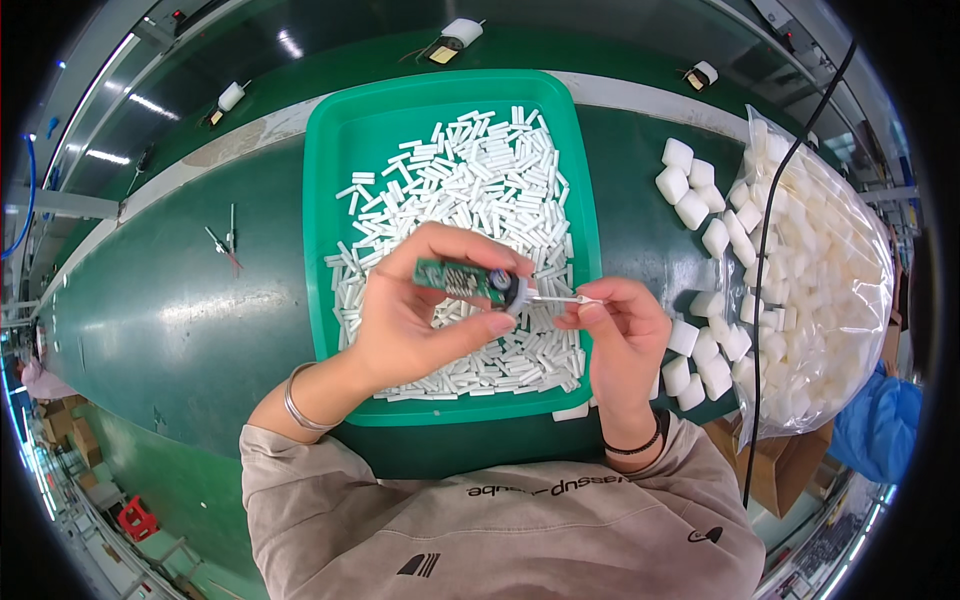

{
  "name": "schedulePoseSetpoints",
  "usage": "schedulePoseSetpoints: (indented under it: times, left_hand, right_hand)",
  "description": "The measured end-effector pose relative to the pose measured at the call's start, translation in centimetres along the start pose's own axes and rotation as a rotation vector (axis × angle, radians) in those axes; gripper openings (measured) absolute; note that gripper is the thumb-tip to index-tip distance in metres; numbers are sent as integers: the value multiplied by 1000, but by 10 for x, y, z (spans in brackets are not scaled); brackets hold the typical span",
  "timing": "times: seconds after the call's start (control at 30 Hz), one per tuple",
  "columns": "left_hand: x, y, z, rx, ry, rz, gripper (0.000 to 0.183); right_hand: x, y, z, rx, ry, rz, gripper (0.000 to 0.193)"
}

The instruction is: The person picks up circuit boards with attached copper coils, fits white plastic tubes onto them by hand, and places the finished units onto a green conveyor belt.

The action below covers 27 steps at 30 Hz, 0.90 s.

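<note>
Over the tray, my left hand (408, 310) is closed round a small device with a green circuit board (448, 279). A thin pale shaft (545, 298) sticks out of its round end toward the right. The fingers of my right hand (622, 335) pinch the shaft's tip, where a small white piece (582, 299) shows between them; what it is exactly, I cannot make out. Beneath both hands lies a green plastic tray (315, 215) holding a heap of short white tubes (490, 160). My hands hide part of the heap.
To the right, a clear plastic bag (835, 260) bulges with white foam blocks, and several loose foam blocks (690, 208) lie beside it. A black cable (768, 215) hangs across the bag. Thin metal parts (228, 240) lie on the left. Along the far strip sit devices with white blocks (460, 36).
</note>
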<state>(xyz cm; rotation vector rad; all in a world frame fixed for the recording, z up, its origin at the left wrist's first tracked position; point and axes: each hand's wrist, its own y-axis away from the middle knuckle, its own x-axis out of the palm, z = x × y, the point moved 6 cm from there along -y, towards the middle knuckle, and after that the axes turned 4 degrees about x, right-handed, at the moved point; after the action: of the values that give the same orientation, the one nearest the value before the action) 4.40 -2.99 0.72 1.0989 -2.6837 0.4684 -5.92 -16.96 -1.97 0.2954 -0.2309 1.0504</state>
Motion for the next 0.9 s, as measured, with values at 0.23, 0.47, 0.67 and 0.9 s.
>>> schedulePoseSetpoints:
  times: [0.23,0.47,0.67,0.9]
  left_hand:
    - [19,-1,-7,248,-510,257,39]
    - [7,2,-2,67,-398,122,62]
    - [10,3,2,-47,-278,90,62]
    - [-14,-1,10,-129,-149,-139,50]
  right_hand:
    - [6,4,8,-218,221,49,13]
    - [22,10,33,-661,694,141,17]
    - [29,19,42,-908,939,110,23]
    - [-20,-36,63,-688,1432,-165,29]
